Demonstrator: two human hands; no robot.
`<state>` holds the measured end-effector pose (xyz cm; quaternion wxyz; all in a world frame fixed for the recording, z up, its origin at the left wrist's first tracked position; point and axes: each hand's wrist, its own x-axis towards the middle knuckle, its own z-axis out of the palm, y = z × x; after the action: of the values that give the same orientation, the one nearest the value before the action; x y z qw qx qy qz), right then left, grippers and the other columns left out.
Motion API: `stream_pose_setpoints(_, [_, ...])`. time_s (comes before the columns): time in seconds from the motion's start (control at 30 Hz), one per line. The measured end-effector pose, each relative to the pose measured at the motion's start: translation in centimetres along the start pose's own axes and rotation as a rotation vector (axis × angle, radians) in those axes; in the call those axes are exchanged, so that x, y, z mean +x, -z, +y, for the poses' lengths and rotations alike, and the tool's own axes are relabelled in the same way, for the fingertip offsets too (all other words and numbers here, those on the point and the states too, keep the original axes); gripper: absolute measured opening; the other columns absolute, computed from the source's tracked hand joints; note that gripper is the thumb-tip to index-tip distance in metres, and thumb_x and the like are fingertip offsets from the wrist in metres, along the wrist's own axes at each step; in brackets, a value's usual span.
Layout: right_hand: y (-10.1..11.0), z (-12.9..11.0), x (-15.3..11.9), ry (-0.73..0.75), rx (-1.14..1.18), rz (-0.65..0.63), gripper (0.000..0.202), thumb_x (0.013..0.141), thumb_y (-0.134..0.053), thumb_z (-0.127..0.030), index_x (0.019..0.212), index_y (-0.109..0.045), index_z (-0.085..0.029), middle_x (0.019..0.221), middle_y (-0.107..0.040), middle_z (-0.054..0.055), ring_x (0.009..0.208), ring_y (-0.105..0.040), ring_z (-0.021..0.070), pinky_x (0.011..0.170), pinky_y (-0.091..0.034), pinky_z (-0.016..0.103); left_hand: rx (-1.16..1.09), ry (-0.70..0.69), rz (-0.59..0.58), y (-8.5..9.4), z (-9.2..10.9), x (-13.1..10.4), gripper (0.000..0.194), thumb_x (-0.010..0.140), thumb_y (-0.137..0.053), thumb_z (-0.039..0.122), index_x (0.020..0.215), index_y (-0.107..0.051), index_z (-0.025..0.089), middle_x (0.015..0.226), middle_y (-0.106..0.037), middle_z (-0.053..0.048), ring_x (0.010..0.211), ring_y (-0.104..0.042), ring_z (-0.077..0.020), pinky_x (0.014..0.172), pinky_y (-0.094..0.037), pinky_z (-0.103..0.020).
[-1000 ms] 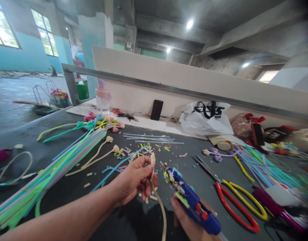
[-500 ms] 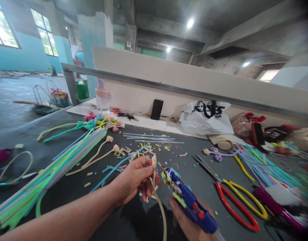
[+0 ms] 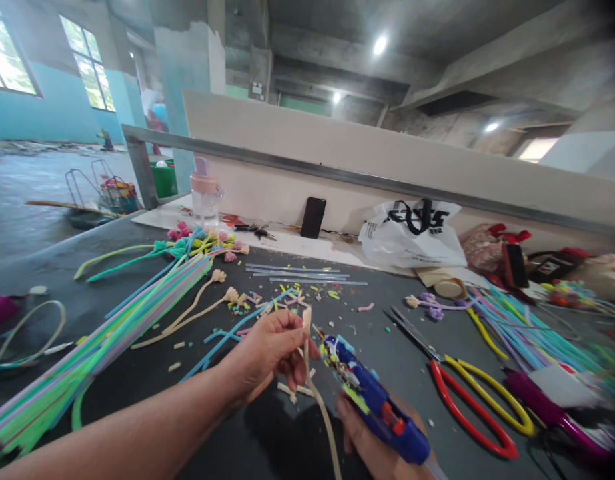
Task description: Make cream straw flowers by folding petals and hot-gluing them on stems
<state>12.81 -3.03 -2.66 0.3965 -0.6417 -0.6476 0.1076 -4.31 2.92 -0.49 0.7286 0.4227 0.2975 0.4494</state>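
Left hand [image 3: 275, 350] pinched nearly closed, I hold a cream chenille stem [image 3: 320, 407] by its top between thumb and fingertips; its length hangs toward me. My right hand [image 3: 370, 447] is wrapped around a blue hot glue gun [image 3: 370, 390], its fingers mostly hidden under the body, so I can't tell how the trigger sits. The nozzle is just beside the stem's top; whether they touch I can't say.

We're over a dark grey tabletop [image 3: 397, 367] strewn with cut scraps [image 3: 247, 303], three or so clear glue sticks [image 3: 297, 276] lying past my fingers. Behind, a phone [image 3: 313, 218] leans on a pale partition [image 3: 387, 153], between a water bottle [image 3: 206, 203] and a white plastic bag [image 3: 412, 243]. Beyond are raw concrete beams, windows [image 3: 90, 60] and turquoise-painted walls.

Since the earlier frames I've brought the gun leftward, closing its nozzle on the stem, and the stem's lower end has swung a little right.

To my left a thick bundle of coloured chenille stems [image 3: 137, 333] fences off the forearm; to my right, red-and-yellow-handled scissors [image 3: 440, 358] lie open. Between gun and scissors runs a strip of tabletop with only small crumbs on it.
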Motion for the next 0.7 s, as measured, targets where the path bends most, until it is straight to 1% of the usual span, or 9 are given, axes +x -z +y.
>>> stream_pose_setpoints(0.1, [0.0, 0.0, 0.0, -0.018, 0.043, -0.052, 0.024, 0.069, -0.057, -0.044, 0.06, -0.058, -0.022, 0.042, -0.058, -0.002, 0.041, -0.059, 0.0161, 0.036, -0.043, 0.021, 0.005, 0.002, 0.01, 0.0, 0.1, 0.0, 0.019, 0.08, -0.055, 0.03, 0.075, -0.043, 0.017, 0.046, -0.054, 0.005, 0.033, -0.05, -0.0075, 0.03, -0.04, -0.014])
stream_pose_setpoints(0.17, [0.1, 0.0, -0.1, -0.059, 0.052, -0.076, 0.022, 0.07, -0.056, -0.042, 0.061, -0.059, -0.022, 0.039, -0.056, -0.003, 0.038, -0.057, 0.0155, 0.036, -0.043, 0.021, 0.003, -0.003, 0.011, -0.1, 0.1, 0.0, 0.019, 0.079, -0.056, 0.03, 0.075, -0.043, 0.017, 0.049, -0.056, 0.005, 0.033, -0.05, -0.0073, 0.03, -0.04, -0.015])
stream_pose_setpoints(0.3, [0.0, -0.4, 0.0, -0.159, 0.07, -0.096, 0.019, 0.07, -0.054, -0.039, 0.063, -0.059, -0.022, 0.036, -0.054, -0.004, 0.031, -0.054, 0.0152, 0.037, -0.044, 0.022, 0.009, -0.023, 0.012, -0.2, 0.1, 0.0, 0.018, 0.078, -0.057, 0.028, 0.075, -0.043, 0.016, 0.061, -0.062, 0.002, 0.033, -0.051, -0.0065, 0.03, -0.04, -0.015])
stream_pose_setpoints(0.37, [0.0, -0.6, 0.0, -0.165, 0.082, -0.107, 0.02, 0.069, -0.055, -0.039, 0.06, -0.058, -0.022, 0.035, -0.054, -0.004, 0.031, -0.055, 0.0156, 0.039, -0.046, 0.023, 0.019, -0.019, 0.017, -0.3, 0.1, -0.1, 0.019, 0.078, -0.057, 0.029, 0.075, -0.043, 0.016, 0.058, -0.061, 0.003, 0.033, -0.051, -0.007, 0.029, -0.04, -0.015])
stream_pose_setpoints(0.5, [0.0, -0.6, 0.1, -0.174, 0.103, -0.139, 0.022, 0.07, -0.055, -0.04, 0.058, -0.057, -0.022, 0.034, -0.052, -0.004, 0.031, -0.055, 0.0158, 0.039, -0.046, 0.023, 0.044, -0.013, 0.02, -0.3, 0.1, 0.0, 0.02, 0.079, -0.056, 0.03, 0.075, -0.042, 0.017, 0.044, -0.054, 0.006, 0.032, -0.051, -0.0084, 0.03, -0.04, -0.015])
stream_pose_setpoints(0.7, [0.4, -1.0, 0.1, -0.151, 0.087, -0.175, 0.031, 0.072, -0.053, -0.048, 0.056, -0.054, -0.022, 0.034, -0.054, -0.003, 0.033, -0.055, 0.015, 0.041, -0.046, 0.023, 0.045, -0.02, 0.014, -0.2, 0.0, 0.0, 0.021, 0.078, -0.058, 0.03, 0.075, -0.042, 0.016, 0.058, -0.062, 0.002, 0.033, -0.052, -0.0079, 0.029, -0.041, -0.016])
